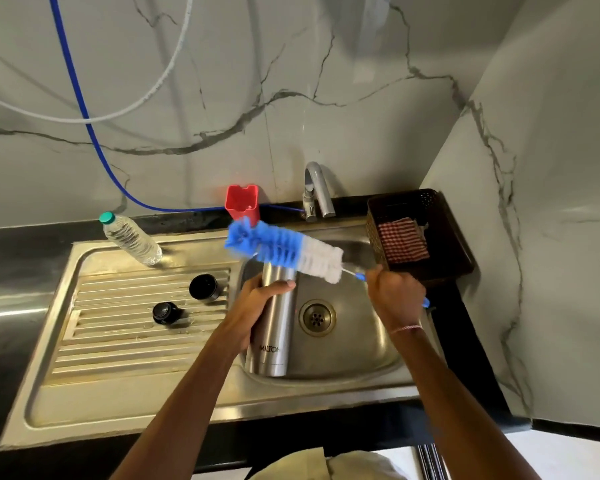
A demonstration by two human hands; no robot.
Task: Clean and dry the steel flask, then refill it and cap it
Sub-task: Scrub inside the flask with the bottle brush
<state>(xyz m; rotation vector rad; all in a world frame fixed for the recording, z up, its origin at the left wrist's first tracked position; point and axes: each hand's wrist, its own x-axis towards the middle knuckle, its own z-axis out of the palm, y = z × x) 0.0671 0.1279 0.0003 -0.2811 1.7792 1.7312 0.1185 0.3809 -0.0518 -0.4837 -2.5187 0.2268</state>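
- We see the left hand (257,299) wrapped around the upper part of the steel flask (274,327); grip closed on it, thumb across the front.
- Flask stands upright in the sink basin (371,344), at its left wall, base near the front rim, "MILTON" print facing us.
- Right hand (395,297) fisted on the blue handle of the bottle brush (284,249); grip tight on the handle.
- Brush lies roughly level above the flask mouth, blue bristle tip pointing left, white bristles nearer the hand; mouth itself hidden behind the bristles.
- Drain (317,318) just right of the flask, basin floor around it open.
- On the ribbed drainboard (118,327): black cap (204,287) and black stopper (166,312), apart from each other, both left of the basin edge.
- Plastic water bottle (130,242) at the drainboard's back edge, appears tilted.
- Red holder (242,202) and tap (316,190) at the back edge of the dark surface (14,244).
- Dark basket (440,237) with checked cloth (402,244) sits right of the basin, close to the right hand.
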